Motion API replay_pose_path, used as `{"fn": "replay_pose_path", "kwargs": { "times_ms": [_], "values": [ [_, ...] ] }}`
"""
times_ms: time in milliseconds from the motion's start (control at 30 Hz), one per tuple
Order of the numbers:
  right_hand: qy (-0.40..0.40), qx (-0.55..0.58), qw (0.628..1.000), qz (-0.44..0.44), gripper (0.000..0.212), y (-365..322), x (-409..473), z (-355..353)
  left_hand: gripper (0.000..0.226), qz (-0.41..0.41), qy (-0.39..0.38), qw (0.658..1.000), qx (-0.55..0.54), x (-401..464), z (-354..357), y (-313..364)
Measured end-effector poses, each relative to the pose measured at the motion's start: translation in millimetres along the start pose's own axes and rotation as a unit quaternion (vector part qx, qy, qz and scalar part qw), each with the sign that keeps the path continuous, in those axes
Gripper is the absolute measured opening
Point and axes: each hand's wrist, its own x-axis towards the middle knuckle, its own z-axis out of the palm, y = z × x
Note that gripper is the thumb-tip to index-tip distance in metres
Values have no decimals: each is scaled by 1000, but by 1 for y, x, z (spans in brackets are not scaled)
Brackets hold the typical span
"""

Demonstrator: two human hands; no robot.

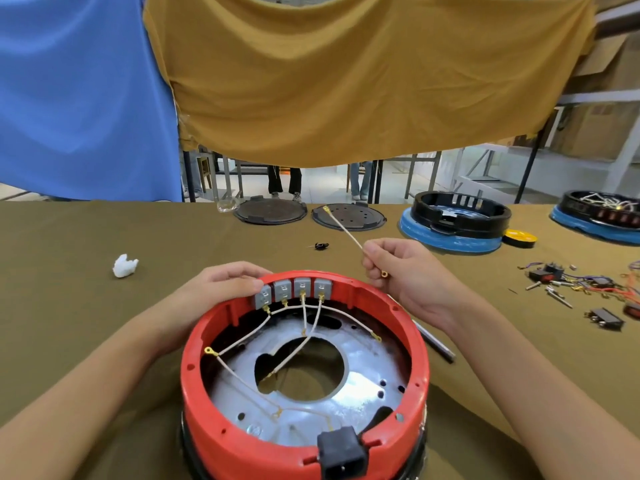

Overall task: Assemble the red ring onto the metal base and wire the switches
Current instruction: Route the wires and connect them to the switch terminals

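Observation:
The red ring (408, 344) sits on the shiny metal base (360, 386) at the table's near edge. Several grey switches (294, 289) line the ring's far inner wall, with white wires (313, 327) running from them down over the base. A black socket (343, 452) sits in the ring's near wall. My left hand (221, 285) grips the ring's far left rim, fingertips on the leftmost switch. Just beyond the ring's far right rim, my right hand (401, 268) pinches a loose white wire (343, 226) with gold terminals, which points up and to the left.
Loose switches, wires and screws (581, 292) lie at the right. A metal rod (434, 344) lies by the ring's right side. Farther back are two dark round plates (270, 211), blue-and-black assemblies (453, 223), a yellow disc (519, 237), a small black part (322, 245) and a white wad (124, 266).

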Motion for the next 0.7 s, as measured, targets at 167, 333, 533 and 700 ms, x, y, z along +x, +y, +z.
{"fn": "replay_pose_path", "kwargs": {
  "times_ms": [167,333,533,700],
  "values": [
    [-39,15,998,-36,17,-3,-2,6,49,-71,-49,980,178,-16,-16,19],
    [-48,-22,997,-58,17,-7,-5,7,31,-47,-36,980,190,-17,-23,25],
    [-79,-49,992,-85,16,-18,-14,14,25,2,22,990,137,-5,-12,18],
    [-71,-169,970,-161,13,-21,-25,31,30,182,142,957,174,-8,2,27]
  ]
}}
